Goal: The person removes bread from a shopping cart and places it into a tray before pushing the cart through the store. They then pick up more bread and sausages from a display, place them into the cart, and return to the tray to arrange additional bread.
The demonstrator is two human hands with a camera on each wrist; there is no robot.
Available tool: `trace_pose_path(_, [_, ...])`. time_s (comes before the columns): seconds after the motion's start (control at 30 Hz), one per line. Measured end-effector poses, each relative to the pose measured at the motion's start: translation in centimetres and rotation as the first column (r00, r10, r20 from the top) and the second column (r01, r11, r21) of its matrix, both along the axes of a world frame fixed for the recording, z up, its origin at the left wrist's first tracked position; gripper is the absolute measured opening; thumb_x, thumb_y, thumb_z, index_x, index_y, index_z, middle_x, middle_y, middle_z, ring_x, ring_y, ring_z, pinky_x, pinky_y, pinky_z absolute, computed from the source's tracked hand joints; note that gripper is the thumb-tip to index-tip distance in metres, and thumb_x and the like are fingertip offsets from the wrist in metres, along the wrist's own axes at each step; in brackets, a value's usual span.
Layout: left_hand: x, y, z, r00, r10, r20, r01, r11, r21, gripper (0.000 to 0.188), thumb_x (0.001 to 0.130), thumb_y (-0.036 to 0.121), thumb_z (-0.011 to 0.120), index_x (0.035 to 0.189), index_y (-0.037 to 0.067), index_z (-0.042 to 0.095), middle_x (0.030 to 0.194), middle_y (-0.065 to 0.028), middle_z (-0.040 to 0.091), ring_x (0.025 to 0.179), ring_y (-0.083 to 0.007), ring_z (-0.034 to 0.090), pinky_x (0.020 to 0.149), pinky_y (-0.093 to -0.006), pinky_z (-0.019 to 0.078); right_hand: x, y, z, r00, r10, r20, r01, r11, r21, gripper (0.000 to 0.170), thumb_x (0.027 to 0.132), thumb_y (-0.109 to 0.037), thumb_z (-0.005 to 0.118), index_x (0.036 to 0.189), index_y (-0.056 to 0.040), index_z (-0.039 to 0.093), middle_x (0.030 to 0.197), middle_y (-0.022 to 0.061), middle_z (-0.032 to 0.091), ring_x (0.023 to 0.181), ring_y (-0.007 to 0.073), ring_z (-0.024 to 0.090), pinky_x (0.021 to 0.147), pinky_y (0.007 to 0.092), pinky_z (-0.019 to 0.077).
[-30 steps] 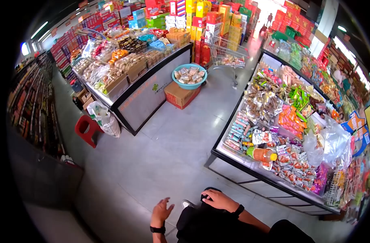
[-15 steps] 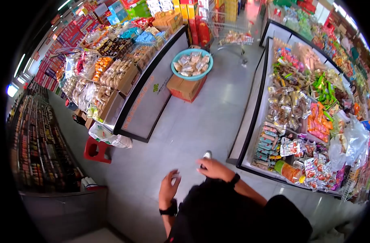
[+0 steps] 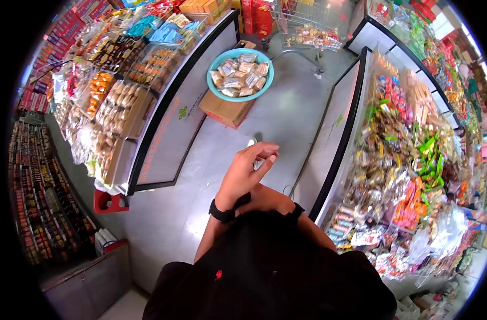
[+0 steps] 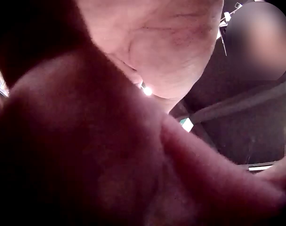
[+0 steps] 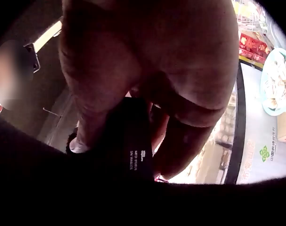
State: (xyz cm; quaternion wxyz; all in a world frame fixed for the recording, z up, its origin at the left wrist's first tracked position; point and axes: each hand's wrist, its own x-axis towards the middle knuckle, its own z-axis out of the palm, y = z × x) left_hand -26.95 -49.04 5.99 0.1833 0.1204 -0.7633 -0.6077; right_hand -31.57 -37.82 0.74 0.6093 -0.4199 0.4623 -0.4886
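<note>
In the head view my left hand [image 3: 244,173] is raised in front of my body, its fingers loosely bent with nothing in them. My right hand [image 3: 271,198] lies beneath it, crossing at the left wrist and partly hidden by it. A black strap [image 3: 222,213] circles that wrist. The right wrist view shows my right thumb and fingers on either side of a small black box [image 5: 136,157] with white print, gripping it at the left wrist. Skin of the hands fills most of the left wrist view.
A teal basin [image 3: 222,95] of wrapped snacks sits on a cardboard box [image 3: 227,113] ahead. Snack counters stand at left [image 3: 168,136] and right [image 3: 334,133]. Beyond is a shopping cart [image 3: 307,32]. At left are a red stool [image 3: 107,202] and long shelves [image 3: 46,202].
My hands were apart and have come together, the right now gripping the black box at the left wrist. The view has moved forward, bringing the basin and the right counter closer.
</note>
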Motion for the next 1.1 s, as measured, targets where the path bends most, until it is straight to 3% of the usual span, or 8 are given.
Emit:
trace_pose_path(0.2, [-14.6,-11.7,-1.7,0.989,0.143,-0.042,-0.140,0.987,0.073,0.020,0.094,0.008,0.058,0.111,-0.002,0.061,0.091,-0.0099,0.068,0.081,-0.0142,0.066,0.074,-0.0278,0.0518,-14.6,-9.8,-0.4,0.998,-0.021,-0.066,0.021,1.000,-0.010,0.045,0.079,-0.017,0.077,0.115,0.0043,0.059,0.103,0.0098,0.068,0.098,0.0167,0.061,0.089,0.0321,0.0483])
trace_pose_path(0.3, [-23.5,-16.1,-2.8,0.978,0.198,-0.063,-0.196,0.980,0.031,0.019,0.094,0.009,0.058,0.109,-0.002,0.061,0.091,-0.0097,0.068,0.081,-0.0150,0.066,0.073,-0.0268,0.0514,-23.1,-13.7,3.3,0.992,-0.060,-0.110,0.071,0.993,0.099,0.047,0.082,-0.016,0.076,0.119,0.0058,0.058,0.106,0.0112,0.068,0.098,0.0156,0.062,0.087,0.0309,0.0490])
trace_pose_path(0.4, [-30.7,-18.1,-0.5,0.992,0.125,0.013,-0.126,0.989,0.079,0.019,0.093,0.009,0.059,0.109,-0.001,0.061,0.092,-0.0098,0.068,0.082,-0.0160,0.067,0.073,-0.0273,0.0518,-29.2,-15.1,2.5,0.964,-0.124,-0.236,0.165,0.973,0.162,0.048,0.082,-0.016,0.076,0.121,0.0055,0.057,0.106,0.0109,0.068,0.097,0.0155,0.062,0.088,0.0309,0.0483])
trace_pose_path(0.53, [-38.9,-20.5,-2.9,0.989,-0.127,-0.073,0.139,0.970,0.200,0.021,0.092,0.009,0.059,0.111,0.000,0.060,0.093,-0.0094,0.068,0.082,-0.0165,0.067,0.075,-0.0285,0.0525,-35.4,-17.5,1.1,0.953,-0.274,-0.126,0.287,0.952,0.103,0.049,0.081,-0.014,0.075,0.122,0.0045,0.056,0.106,0.0118,0.068,0.097,0.0167,0.062,0.088,0.0320,0.0487])
trace_pose_path(0.67, [-46.3,-22.8,-5.4,0.991,-0.092,0.099,0.072,0.978,0.195,0.021,0.092,0.007,0.058,0.111,-0.001,0.060,0.093,-0.0089,0.068,0.083,-0.0152,0.067,0.076,-0.0282,0.0527,-43.6,-20.1,-0.4,0.974,-0.210,-0.081,0.222,0.956,0.192,0.049,0.081,-0.016,0.076,0.122,0.0039,0.058,0.108,0.0144,0.068,0.100,0.0209,0.063,0.091,0.0334,0.0479])
trace_pose_path(0.83, [-57.3,-25.4,-9.1,0.982,-0.107,0.153,0.065,0.963,0.260,0.020,0.094,0.009,0.057,0.111,-0.002,0.059,0.093,-0.0092,0.067,0.082,-0.0134,0.065,0.076,-0.0267,0.0514,-54.8,-22.4,-3.2,0.924,-0.237,-0.300,0.275,0.957,0.090,0.052,0.082,-0.026,0.075,0.120,0.0040,0.059,0.109,0.0176,0.067,0.103,0.0250,0.064,0.092,0.0361,0.0484])
trace_pose_path(0.93, [-65.5,-27.1,-9.6,0.982,-0.107,0.158,0.059,0.958,0.282,0.020,0.095,0.010,0.055,0.111,-0.002,0.059,0.094,-0.0089,0.067,0.084,-0.0136,0.064,0.076,-0.0267,0.0506,-64.7,-22.4,-3.5,0.947,-0.276,-0.162,0.302,0.938,0.171,0.050,0.087,-0.025,0.070,0.126,0.0010,0.054,0.117,0.0150,0.064,0.104,0.0213,0.064,0.090,0.0331,0.0501])
trace_pose_path(1.1, [-75.6,-30.8,-8.6,0.988,0.000,0.154,-0.034,0.976,0.216,0.020,0.094,0.010,0.058,0.111,-0.002,0.061,0.093,-0.0104,0.068,0.080,-0.0151,0.066,0.071,-0.0267,0.0517,-80.7,-22.1,-6.6,0.767,-0.543,-0.340,0.591,0.805,0.047,0.038,0.092,-0.026,0.063,0.120,-0.0007,0.058,0.107,0.0111,0.068,0.088,0.0197,0.065,0.078,0.0332,0.0516])
